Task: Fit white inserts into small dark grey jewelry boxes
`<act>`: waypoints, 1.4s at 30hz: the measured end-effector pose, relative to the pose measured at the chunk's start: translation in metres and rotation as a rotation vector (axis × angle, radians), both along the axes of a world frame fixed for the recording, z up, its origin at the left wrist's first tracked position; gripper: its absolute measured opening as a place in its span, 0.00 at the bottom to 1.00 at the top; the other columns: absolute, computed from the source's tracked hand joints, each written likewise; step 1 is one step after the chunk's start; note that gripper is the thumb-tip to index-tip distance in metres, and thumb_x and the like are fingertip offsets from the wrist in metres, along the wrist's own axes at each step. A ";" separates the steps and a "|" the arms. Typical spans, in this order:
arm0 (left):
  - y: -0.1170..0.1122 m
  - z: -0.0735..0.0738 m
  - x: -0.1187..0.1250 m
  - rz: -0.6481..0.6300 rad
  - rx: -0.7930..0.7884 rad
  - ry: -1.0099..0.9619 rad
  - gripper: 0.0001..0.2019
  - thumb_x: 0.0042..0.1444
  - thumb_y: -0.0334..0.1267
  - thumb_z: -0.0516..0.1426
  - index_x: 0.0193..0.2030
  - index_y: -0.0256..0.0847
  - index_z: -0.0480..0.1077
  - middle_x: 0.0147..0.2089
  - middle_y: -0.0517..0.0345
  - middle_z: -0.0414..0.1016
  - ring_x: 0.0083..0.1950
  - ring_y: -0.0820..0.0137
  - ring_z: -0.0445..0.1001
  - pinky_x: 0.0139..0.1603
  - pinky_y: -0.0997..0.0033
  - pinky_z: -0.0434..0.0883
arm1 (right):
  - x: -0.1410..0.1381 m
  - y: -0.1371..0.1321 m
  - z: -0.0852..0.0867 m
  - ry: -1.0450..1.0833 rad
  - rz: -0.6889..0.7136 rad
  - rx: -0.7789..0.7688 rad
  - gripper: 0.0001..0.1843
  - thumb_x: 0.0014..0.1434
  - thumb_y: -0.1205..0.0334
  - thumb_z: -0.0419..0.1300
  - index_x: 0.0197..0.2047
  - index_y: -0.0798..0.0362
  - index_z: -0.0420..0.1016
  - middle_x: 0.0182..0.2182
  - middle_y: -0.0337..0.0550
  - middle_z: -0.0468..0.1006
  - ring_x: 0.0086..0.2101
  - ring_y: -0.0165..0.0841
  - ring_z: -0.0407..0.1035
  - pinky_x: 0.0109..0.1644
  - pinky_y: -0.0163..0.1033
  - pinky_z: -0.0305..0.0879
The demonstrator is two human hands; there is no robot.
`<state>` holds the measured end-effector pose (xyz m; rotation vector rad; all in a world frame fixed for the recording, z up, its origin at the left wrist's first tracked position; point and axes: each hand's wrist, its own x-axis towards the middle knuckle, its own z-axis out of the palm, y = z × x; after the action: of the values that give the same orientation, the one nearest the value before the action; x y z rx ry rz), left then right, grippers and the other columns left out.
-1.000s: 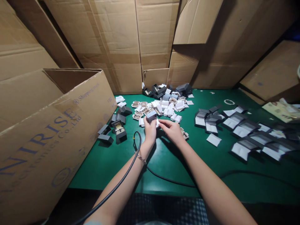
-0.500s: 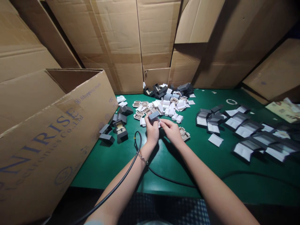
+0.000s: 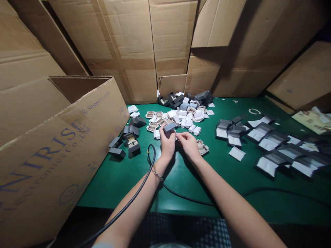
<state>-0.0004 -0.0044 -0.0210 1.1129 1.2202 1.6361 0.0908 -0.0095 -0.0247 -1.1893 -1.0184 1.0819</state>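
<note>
My left hand (image 3: 168,144) is closed around a small dark grey jewellery-type box (image 3: 169,127), holding it above the green table. Close beside it, my right hand (image 3: 188,143) pinches at the box's near right side, where a bit of white shows between the hands. What the right fingertips grip is too small and too hidden to name. Just beyond the box lies a heap of white padded inserts (image 3: 198,115) and beige trays (image 3: 152,126). Another beige tray (image 3: 202,147) rests right of my right hand.
A large cardboard carton (image 3: 64,148) stands at left, beside several dark boxes (image 3: 133,145). Rows of open dark boxes with white linings (image 3: 269,165) spread across the right. A black cable (image 3: 134,198) crosses my left forearm. Cardboard panels (image 3: 173,41) wall the back of the green table (image 3: 181,193).
The view has shifted very slightly. My right fingertips have moved a little away from the box's near side; my left hand keeps its hold on the dark box.
</note>
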 end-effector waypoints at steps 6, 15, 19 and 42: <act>-0.001 0.003 0.000 -0.061 0.001 0.013 0.24 0.48 0.30 0.53 0.55 0.41 0.58 0.52 0.51 0.67 0.49 0.70 0.69 0.54 0.68 0.66 | 0.000 -0.001 0.003 0.013 0.024 0.023 0.16 0.43 0.52 0.64 0.33 0.53 0.72 0.33 0.41 0.76 0.30 0.31 0.68 0.35 0.37 0.66; 0.001 -0.003 -0.003 -0.102 0.071 -0.031 0.22 0.52 0.33 0.49 0.55 0.41 0.59 0.52 0.51 0.67 0.49 0.68 0.68 0.53 0.67 0.66 | 0.000 -0.003 0.007 -0.002 0.035 0.024 0.20 0.43 0.51 0.63 0.37 0.55 0.79 0.38 0.46 0.79 0.35 0.36 0.71 0.37 0.40 0.69; -0.003 -0.004 -0.002 -0.138 0.123 0.018 0.22 0.52 0.34 0.48 0.56 0.41 0.59 0.52 0.52 0.67 0.51 0.67 0.68 0.55 0.67 0.64 | 0.001 -0.002 0.008 0.036 0.025 -0.030 0.20 0.42 0.50 0.64 0.35 0.55 0.78 0.30 0.44 0.79 0.28 0.33 0.69 0.32 0.39 0.67; 0.007 0.009 -0.005 -0.412 -0.062 -0.298 0.26 0.48 0.31 0.53 0.57 0.42 0.63 0.55 0.51 0.70 0.55 0.64 0.70 0.55 0.62 0.68 | 0.010 0.007 0.003 0.235 0.084 -0.070 0.25 0.45 0.47 0.62 0.44 0.49 0.71 0.39 0.44 0.78 0.36 0.36 0.72 0.36 0.41 0.71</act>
<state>-0.0053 0.0026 -0.0118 0.9633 0.7828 1.3765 0.1003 -0.0022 -0.0213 -1.0537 -0.8597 1.2994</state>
